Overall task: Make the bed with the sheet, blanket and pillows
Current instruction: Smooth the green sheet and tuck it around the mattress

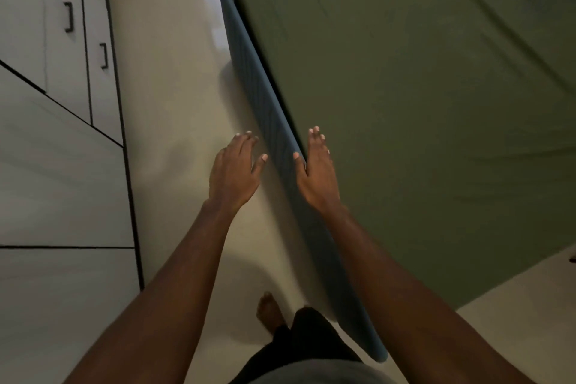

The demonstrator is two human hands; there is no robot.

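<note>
- We see the olive-green sheet (405,103) spread flat, with a few shallow creases, inside the blue-grey bed frame (249,72).
- Our right hand (318,168) is flat, its fingers straight and together, at the sheet's edge just beside the bed frame. We cannot tell whether it touches.
- Our left hand (235,168) hangs over the pale floor (174,103), fingers relaxed, holding nothing.
- A white wardrobe (62,87) with 3 black handles stands at left.
</note>
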